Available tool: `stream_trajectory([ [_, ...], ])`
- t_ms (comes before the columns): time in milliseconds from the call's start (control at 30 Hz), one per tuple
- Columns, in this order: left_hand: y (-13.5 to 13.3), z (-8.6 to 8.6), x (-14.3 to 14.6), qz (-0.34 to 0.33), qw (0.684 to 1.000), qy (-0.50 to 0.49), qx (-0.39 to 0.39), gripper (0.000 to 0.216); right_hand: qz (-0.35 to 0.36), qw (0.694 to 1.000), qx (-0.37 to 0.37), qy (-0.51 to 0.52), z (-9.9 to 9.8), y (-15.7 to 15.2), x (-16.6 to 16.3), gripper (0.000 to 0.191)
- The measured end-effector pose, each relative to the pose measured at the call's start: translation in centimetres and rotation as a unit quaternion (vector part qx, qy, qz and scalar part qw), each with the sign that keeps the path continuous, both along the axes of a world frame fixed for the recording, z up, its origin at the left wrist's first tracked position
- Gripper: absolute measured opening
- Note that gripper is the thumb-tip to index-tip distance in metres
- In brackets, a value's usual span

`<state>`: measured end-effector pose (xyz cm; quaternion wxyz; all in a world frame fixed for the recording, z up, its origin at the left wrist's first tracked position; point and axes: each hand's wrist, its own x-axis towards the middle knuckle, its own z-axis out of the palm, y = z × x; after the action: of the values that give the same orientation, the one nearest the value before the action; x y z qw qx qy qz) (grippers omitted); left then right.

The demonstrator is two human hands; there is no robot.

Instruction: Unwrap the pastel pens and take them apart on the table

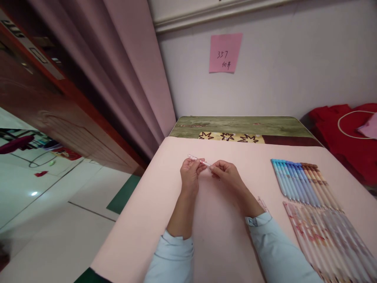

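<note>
A slim white-and-pink pen point(203, 161) with a clear end is held between both hands above the pink table cover point(218, 228). My left hand point(191, 171) pinches its middle, and the clear end sticks out to the upper left. The fingertips of my right hand point(226, 171) close round the other end of the pen. Partly hidden by my right forearm, a small clear-and-pink piece point(262, 203) lies on the cover.
To the right lie a row of blue and brown pens point(304, 184) and a nearer row of pink and grey pens point(326, 239). A red cloth bundle point(344, 137) sits beyond the right edge. A pink note point(225, 53) hangs on the wall; a wooden door point(73, 110) stands left.
</note>
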<state>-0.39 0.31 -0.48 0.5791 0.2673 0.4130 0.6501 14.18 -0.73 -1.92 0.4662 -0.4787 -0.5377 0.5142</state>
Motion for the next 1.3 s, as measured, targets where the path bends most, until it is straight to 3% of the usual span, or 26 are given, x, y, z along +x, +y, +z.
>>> stream_trajectory([
  [367, 0.0, 0.0, 0.2, 0.009, 1.000, 0.002, -0.005, 0.027, 0.021, 0.998, 0.014, -0.052, -0.1, 0.0, 0.1, 0.035],
  [533, 0.9, -0.3, -1.3, 0.086, 0.996, -0.025, -0.026, 0.023, -0.044, 0.999, 0.009, -0.031, 0.0, 0.1, -0.4, 0.037],
  [633, 1.6, -0.3, -2.5, 0.153, 0.987, -0.041, -0.035, 0.018, -0.088, 0.993, 0.035, -0.068, 1.3, -0.3, -0.9, 0.033],
  [733, 1.6, -0.4, -2.5, 0.160, 0.986, -0.028, -0.034, 0.018, -0.097, 0.986, 0.101, -0.092, 4.2, -1.6, -1.9, 0.026],
  [833, 0.0, -0.6, -1.0, 0.098, 0.995, 0.016, -0.020, 0.025, -0.081, 0.974, 0.155, -0.142, 7.5, -4.0, -2.6, 0.023],
  [967, -4.5, -0.6, 1.9, -0.063, 0.986, 0.143, -0.052, 0.039, -0.095, 0.930, 0.126, -0.333, 9.6, -8.0, -0.1, 0.019],
  [1033, -7.1, -0.2, 3.4, -0.140, 0.966, 0.209, -0.061, 0.042, -0.109, 0.891, 0.077, -0.434, 9.1, -10.3, 2.5, 0.023],
  [1167, -11.1, 0.7, 6.4, -0.217, 0.932, 0.285, -0.048, 0.037, -0.152, 0.798, -0.068, -0.580, 6.5, -15.3, 7.5, 0.022],
  [1300, -13.2, 0.9, 8.6, -0.257, 0.902, 0.345, -0.028, 0.034, -0.149, 0.756, -0.130, -0.624, 4.7, -19.1, 9.2, 0.029],
])
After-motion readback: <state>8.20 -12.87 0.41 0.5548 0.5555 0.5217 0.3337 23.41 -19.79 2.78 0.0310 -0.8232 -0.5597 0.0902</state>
